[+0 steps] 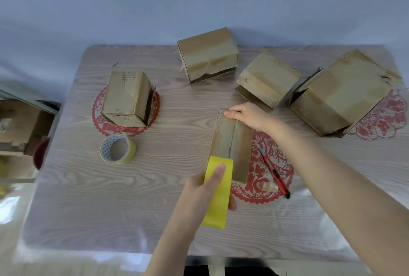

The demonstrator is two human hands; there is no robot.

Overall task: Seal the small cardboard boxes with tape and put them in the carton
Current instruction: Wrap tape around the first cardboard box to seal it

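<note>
A small cardboard box [234,143] lies in front of me with its flap seam facing up. My right hand [247,116] presses on the box's far edge, fingers closed over the corner. My left hand [205,189] grips a yellow tape roll [218,193] at the box's near end. Several other small cardboard boxes stand around: one at the left [128,98], one at the back [208,54], one to its right [267,78] and a larger one at the far right [340,94].
A second yellow tape roll [117,148] lies on the wooden table [88,198] at the left. A red utility knife [275,175] and a crumpled bit of clear tape [266,186] lie right of the box. Cardboard [15,127] shows off the table's left edge.
</note>
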